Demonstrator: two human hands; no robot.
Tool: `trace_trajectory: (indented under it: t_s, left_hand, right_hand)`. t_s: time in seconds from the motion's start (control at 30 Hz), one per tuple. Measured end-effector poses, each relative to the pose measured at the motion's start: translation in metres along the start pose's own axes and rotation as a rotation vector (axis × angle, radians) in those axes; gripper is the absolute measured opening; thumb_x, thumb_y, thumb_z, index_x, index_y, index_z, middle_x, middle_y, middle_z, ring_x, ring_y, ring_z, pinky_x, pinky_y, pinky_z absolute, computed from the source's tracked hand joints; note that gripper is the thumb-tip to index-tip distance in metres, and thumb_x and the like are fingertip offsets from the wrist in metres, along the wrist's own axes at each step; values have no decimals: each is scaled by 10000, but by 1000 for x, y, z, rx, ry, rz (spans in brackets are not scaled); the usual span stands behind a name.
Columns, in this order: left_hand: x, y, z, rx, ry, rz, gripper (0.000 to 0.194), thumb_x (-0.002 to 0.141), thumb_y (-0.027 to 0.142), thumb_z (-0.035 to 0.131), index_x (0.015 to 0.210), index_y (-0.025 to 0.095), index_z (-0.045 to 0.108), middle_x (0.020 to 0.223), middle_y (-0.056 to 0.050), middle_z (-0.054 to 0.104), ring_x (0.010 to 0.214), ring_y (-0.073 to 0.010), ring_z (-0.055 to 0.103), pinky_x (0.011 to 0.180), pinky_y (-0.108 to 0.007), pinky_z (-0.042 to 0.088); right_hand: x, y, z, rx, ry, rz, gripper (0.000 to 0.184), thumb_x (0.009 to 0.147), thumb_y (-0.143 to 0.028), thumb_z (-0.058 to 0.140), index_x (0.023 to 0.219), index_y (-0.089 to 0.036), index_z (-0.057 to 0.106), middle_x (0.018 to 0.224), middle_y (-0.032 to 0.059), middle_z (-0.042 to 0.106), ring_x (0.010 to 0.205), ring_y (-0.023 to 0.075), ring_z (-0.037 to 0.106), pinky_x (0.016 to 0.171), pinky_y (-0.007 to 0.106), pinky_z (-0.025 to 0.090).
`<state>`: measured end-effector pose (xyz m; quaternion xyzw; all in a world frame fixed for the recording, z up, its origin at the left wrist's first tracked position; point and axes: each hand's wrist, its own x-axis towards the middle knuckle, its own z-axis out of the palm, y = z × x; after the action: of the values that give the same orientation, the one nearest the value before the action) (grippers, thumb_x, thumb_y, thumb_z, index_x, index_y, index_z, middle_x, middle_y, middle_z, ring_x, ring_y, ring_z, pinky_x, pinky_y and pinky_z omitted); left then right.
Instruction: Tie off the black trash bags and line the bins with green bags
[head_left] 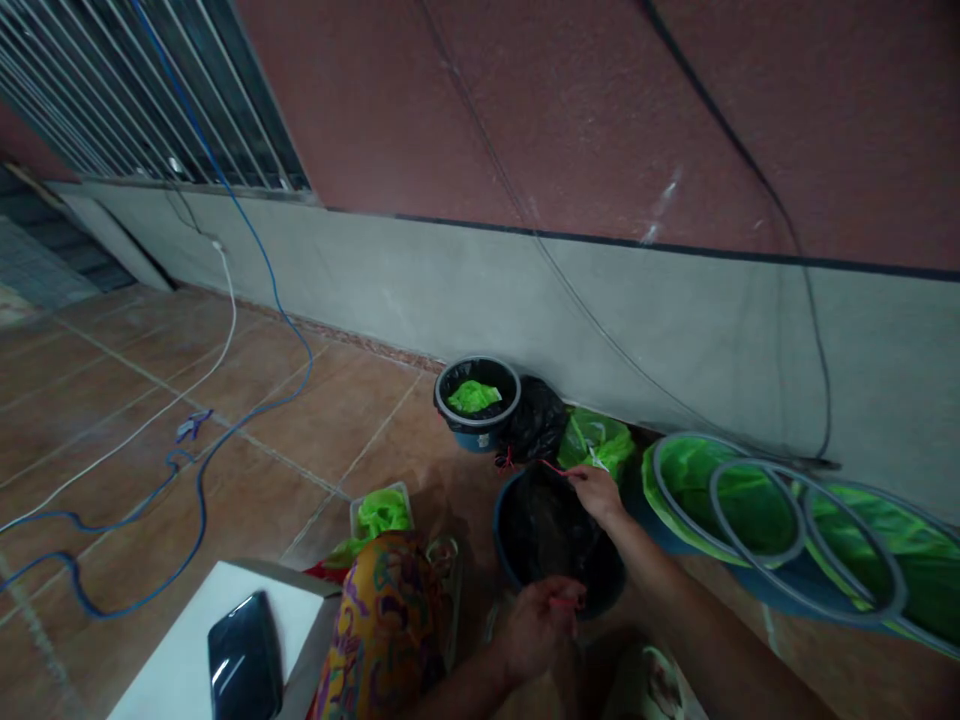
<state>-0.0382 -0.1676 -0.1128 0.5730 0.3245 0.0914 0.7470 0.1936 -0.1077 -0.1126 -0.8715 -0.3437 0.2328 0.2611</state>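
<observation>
A dark blue bucket point(507, 545) lined with a black plastic bag stands on the floor before me. My right hand point(596, 492) reaches over its far rim and pinches a thin red string point(553, 467). My left hand point(536, 625) is closed at the near rim, pinching another bit of red string. A second, smaller bucket point(478, 400) with a grey rim ring, black liner and green plastic inside stands farther off by the wall.
Several tipped buckets with green liners and grey rings point(757, 505) lie at the right along the wall. A green bag point(596, 440), a small tub of green plastic point(381, 510), a phone point(244, 660) on a white surface, and blue and white cables point(199, 470) lie around.
</observation>
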Motion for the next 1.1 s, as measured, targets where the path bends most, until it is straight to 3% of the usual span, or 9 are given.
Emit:
trace_trajectory:
  t_s: [0.1, 0.27, 0.47, 0.53, 0.63, 0.77, 0.93, 1.1]
  left_hand:
    - [-2, 10, 1, -76, -72, -16, 731, 834, 755, 437, 1110, 133, 706, 587, 16, 526, 518, -103, 468, 529, -236, 348]
    - [-4, 36, 0, -82, -34, 6, 713, 798, 788, 427, 774, 127, 691, 538, 19, 479, 497, -90, 425, 527, -242, 324]
    - [2, 76, -6, 32, 26, 160, 470, 843, 594, 453, 713, 164, 594, 595, 20, 491, 525, -92, 427, 532, -236, 338]
    - [11, 89, -11, 155, 29, 200, 358, 865, 456, 439, 725, 169, 601, 617, 19, 512, 543, -96, 450, 550, -234, 356]
    - [29, 106, -21, 383, 78, 149, 242, 837, 293, 443, 678, 180, 585, 598, 24, 520, 565, -104, 479, 568, -228, 371]
    - [52, 121, -35, 447, 68, 114, 227, 825, 205, 421, 714, 180, 617, 554, 46, 519, 514, -99, 473, 554, -223, 370]
    - [78, 136, -43, 451, 161, 59, 206, 809, 189, 469, 711, 163, 648, 538, 49, 518, 485, -90, 456, 531, -224, 348]
    - [99, 148, -39, 338, 62, 178, 156, 751, 193, 560, 830, 161, 691, 596, 47, 572, 518, -81, 481, 533, -210, 358]
  right_hand:
    - [-5, -6, -16, 198, -8, -12, 215, 797, -277, 527, 831, -197, 724, 832, 34, 755, 781, 170, 671, 731, 278, 504]
    - [-35, -31, -54, 770, -2, -34, 254, 640, -431, 677, 725, -192, 685, 742, 31, 706, 764, 189, 628, 741, 315, 468]
    - [-87, -50, -88, 773, -24, -148, 210, 723, -417, 673, 781, -217, 698, 801, 13, 700, 815, 190, 608, 795, 322, 438]
    - [-96, -47, -90, 830, -25, -131, 214, 722, -422, 683, 796, -221, 692, 839, 13, 706, 856, 198, 614, 826, 330, 442]
    - [-102, -37, -87, 954, -33, -62, 255, 686, -451, 721, 775, -219, 666, 863, 23, 725, 941, 227, 636, 909, 362, 440]
    - [-102, -24, -78, 1102, -47, -69, 248, 691, -431, 740, 778, -217, 651, 856, 25, 735, 946, 212, 648, 962, 362, 431]
    - [-90, -19, -60, 1326, -37, 95, 244, 639, -386, 730, 760, -227, 590, 628, -42, 600, 625, 139, 562, 702, 312, 487]
    - [-75, -30, -53, 1161, -72, 120, 239, 644, -340, 614, 849, -217, 607, 579, -76, 502, 477, 82, 376, 497, 242, 323]
